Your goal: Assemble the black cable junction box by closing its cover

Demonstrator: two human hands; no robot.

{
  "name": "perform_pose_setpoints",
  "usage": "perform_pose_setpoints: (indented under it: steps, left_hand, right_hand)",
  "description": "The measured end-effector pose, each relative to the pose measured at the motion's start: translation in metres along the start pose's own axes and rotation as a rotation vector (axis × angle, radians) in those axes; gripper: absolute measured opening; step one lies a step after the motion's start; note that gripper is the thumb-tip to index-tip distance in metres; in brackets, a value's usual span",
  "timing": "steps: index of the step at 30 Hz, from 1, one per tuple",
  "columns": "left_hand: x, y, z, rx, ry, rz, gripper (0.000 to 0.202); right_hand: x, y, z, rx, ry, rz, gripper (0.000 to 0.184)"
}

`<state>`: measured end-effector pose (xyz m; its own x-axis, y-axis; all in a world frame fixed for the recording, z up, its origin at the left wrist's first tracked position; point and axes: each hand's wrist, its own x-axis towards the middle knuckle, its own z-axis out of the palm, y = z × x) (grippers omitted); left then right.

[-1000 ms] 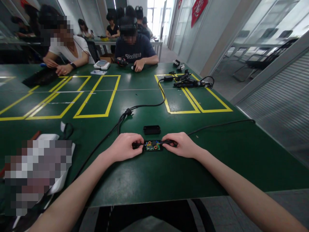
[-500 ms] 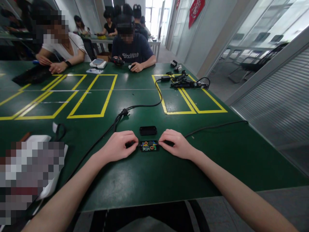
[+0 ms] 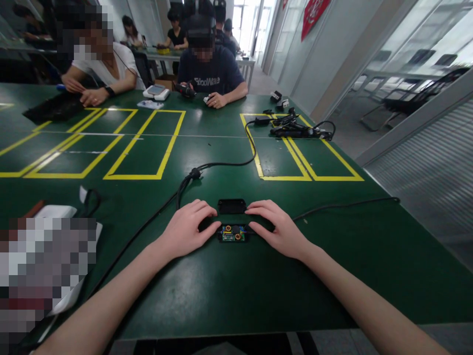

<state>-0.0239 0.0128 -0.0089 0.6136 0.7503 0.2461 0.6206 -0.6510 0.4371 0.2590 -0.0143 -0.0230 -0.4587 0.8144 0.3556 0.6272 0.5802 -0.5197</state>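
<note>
A small circuit board (image 3: 233, 233) with copper-coloured ring coils sits in a black case half on the table in front of me. Just beyond it lies an open black case cover (image 3: 231, 206). My left hand (image 3: 192, 228) is open at the left, its thumb by the board's left end and its fingers close to the cover's left edge. Opposite it my right hand (image 3: 280, 230) is also open, with fingertips at the cover's right edge and thumb beside the board's right end. Whether the fingertips touch the cover cannot be made out. A black cable (image 3: 343, 202) runs out behind my right hand.
A cable with a plug (image 3: 195, 173) crosses the green table (image 3: 192, 301) on the left. Bundled black cables (image 3: 295, 129) lie inside yellow tape at the far right. White items stand at the left edge, partly blurred out. Two people work across the table.
Both hands have opened from pinches at the two ends of the board's case; their fingers now reach toward the cover. The whole view has shifted slightly.
</note>
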Motion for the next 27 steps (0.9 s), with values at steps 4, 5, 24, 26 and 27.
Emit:
perform_pose_setpoints:
  steps: [4, 5, 24, 26, 27]
  left_hand:
    - [-0.004, -0.002, 0.003, 0.050, -0.037, 0.004, 0.062]
    - [-0.005, -0.003, 0.005, 0.054, -0.064, 0.027, 0.072]
    - [-0.006, 0.007, 0.003, -0.089, -0.060, 0.155, 0.027]
    - [-0.006, 0.009, 0.002, -0.102, -0.053, 0.140, 0.029]
    - [-0.005, 0.010, 0.002, -0.112, -0.045, 0.133, 0.031]
  right_hand:
    - [-0.004, 0.013, 0.002, -0.042, -0.072, 0.001, 0.048]
    - [-0.005, 0.015, 0.003, -0.050, -0.093, -0.016, 0.047]
    - [-0.002, -0.004, 0.006, 0.246, 0.013, 0.109, 0.030]
    - [-0.002, -0.005, 0.005, 0.175, 0.001, 0.074, 0.026]
    - [-0.002, -0.005, 0.005, 0.167, -0.007, 0.046, 0.022]
